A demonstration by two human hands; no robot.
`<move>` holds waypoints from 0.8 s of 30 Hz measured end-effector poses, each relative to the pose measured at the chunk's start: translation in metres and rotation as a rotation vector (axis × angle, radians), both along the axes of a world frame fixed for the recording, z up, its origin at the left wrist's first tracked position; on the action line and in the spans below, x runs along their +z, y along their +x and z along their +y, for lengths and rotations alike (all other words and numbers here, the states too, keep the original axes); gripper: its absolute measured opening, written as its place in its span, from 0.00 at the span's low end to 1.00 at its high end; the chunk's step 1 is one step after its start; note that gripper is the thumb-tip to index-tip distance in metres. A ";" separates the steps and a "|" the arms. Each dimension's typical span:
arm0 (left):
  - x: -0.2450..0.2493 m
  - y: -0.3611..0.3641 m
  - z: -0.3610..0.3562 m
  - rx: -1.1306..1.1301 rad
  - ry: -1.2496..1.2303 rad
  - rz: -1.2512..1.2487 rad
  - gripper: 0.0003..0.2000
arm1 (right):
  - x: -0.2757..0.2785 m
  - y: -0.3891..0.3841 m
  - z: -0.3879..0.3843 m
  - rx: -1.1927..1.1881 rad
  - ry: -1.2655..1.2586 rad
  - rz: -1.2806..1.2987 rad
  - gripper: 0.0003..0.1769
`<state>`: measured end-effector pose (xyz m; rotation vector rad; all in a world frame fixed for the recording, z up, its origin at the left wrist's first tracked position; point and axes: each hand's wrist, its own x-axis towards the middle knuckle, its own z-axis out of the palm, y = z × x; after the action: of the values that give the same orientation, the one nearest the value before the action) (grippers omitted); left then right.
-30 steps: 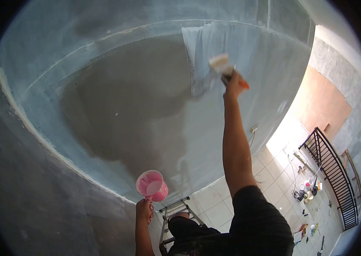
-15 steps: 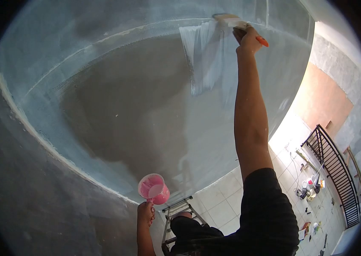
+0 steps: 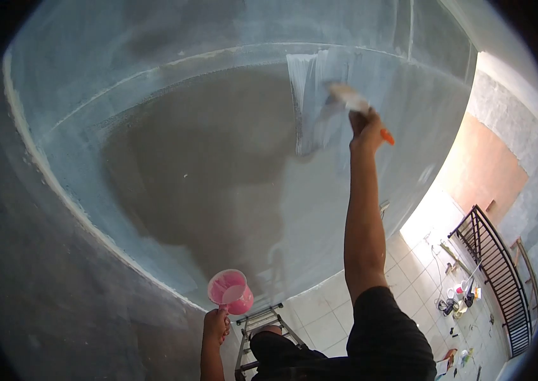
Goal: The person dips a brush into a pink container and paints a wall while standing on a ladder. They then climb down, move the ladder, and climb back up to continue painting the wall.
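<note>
My right hand (image 3: 365, 130) is raised high and grips a wide paintbrush (image 3: 347, 97) with an orange handle end; its bristles press against the grey wall (image 3: 205, 159) beside a strip of fresh white paint (image 3: 310, 101). Low down, my left hand (image 3: 216, 326) holds a pink cup (image 3: 229, 291) by its handle, with pale paint inside. I stand on a metal ladder (image 3: 253, 330), its steps showing beneath my dark clothes.
The wall is mostly dark grey with lighter painted edges. White floor tiles (image 3: 320, 311) lie far below. At lower right stand a black metal railing (image 3: 494, 267) and several small containers and tools (image 3: 456, 301) scattered on the floor.
My right hand swept the brush up to the top of the white strip, then came back down along it. The pink cup stayed nearly still.
</note>
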<state>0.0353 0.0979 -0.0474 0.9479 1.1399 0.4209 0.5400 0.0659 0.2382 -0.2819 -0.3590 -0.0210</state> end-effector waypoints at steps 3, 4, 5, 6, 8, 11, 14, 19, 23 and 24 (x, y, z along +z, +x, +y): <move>-0.008 -0.003 0.000 -0.012 0.050 0.012 0.09 | 0.080 -0.003 0.000 -0.040 0.146 0.052 0.12; -0.003 -0.004 -0.002 -0.006 0.053 0.011 0.09 | 0.098 -0.002 0.004 -0.035 0.150 0.051 0.12; 0.003 -0.004 -0.005 0.003 0.056 0.009 0.09 | 0.115 -0.003 0.011 -0.065 0.152 0.149 0.11; 0.007 -0.005 -0.007 0.017 0.059 0.005 0.09 | 0.123 -0.004 0.018 -0.091 0.153 0.246 0.10; 0.006 -0.011 -0.006 0.033 0.055 0.011 0.09 | 0.116 -0.015 0.042 -0.097 0.163 0.227 0.10; 0.008 -0.015 -0.008 0.053 0.057 0.021 0.10 | 0.070 -0.043 0.084 -0.173 0.167 0.111 0.11; 0.004 -0.020 -0.009 0.060 0.060 0.049 0.10 | -0.001 -0.111 0.090 -0.045 0.025 0.107 0.15; 0.001 -0.032 -0.009 0.071 0.068 0.043 0.10 | -0.090 -0.144 0.063 0.006 -0.203 0.168 0.15; 0.006 -0.038 -0.011 0.073 0.021 0.038 0.10 | -0.032 -0.110 0.050 -0.119 -0.076 -0.001 0.15; 0.006 -0.039 -0.011 0.073 0.041 0.042 0.10 | -0.004 -0.105 0.048 -0.130 0.014 -0.041 0.15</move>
<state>-0.0034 0.0865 -0.0413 0.9567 1.2106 0.4866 0.4346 0.1144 0.2346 -0.2911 -0.3802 -0.1571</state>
